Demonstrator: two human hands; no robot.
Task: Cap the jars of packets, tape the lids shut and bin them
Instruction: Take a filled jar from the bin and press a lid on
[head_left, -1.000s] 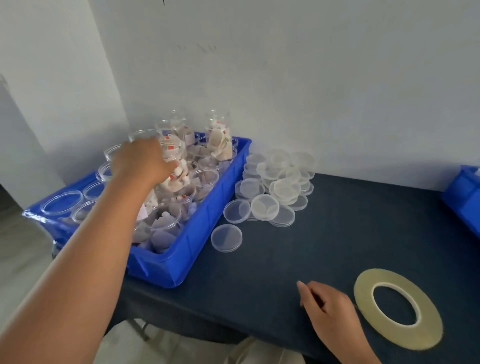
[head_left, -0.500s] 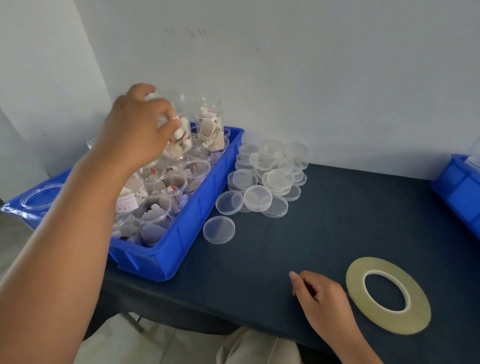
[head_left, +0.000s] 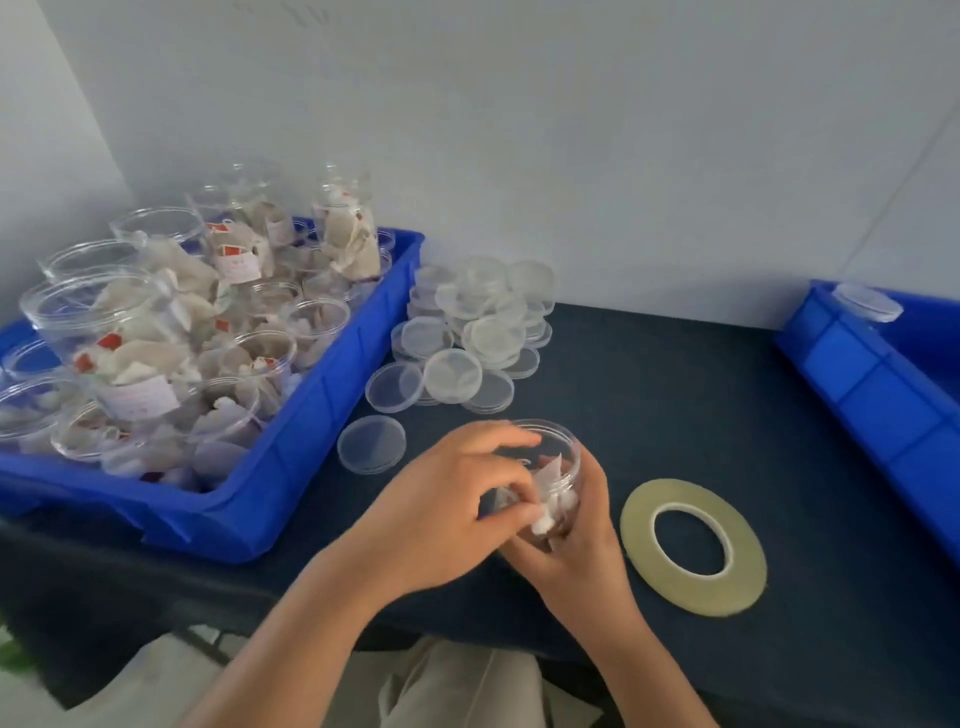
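Since half a second ago the left hand (head_left: 441, 514) has left the crowded blue bin (head_left: 322, 415) and come down to the near edge of the table (head_left: 675, 389), bringing one jar (head_left: 550, 467) with it. The right hand (head_left: 582, 540), then idle beside the tape roll (head_left: 693, 596), has moved in to meet it. The jar now sits between both hands, mouth open, with no lid on and pale packets showing inside. Left fingers (head_left: 498, 441) are curled over its near-left side and rim. The right hand wraps its far-right wall and underside, also curled. Cannot tell whether its base touches the table. Progress, by my reading, is early in this cycle: jar fetched but not capped, not taped, not binned. The source bin still holds many open jars of packets. The lid pile (head_left: 478, 322) lies behind the hands, against the wall, and one loose lid (head_left: 371, 444) lies just left of the left hand, nearest to reach. The tape roll lies flat just right of the right hand, untouched. The second blue bin (head_left: 872, 384) at far right shows one clear capped item (head_left: 865, 301) at its far end, the rest being out of view.
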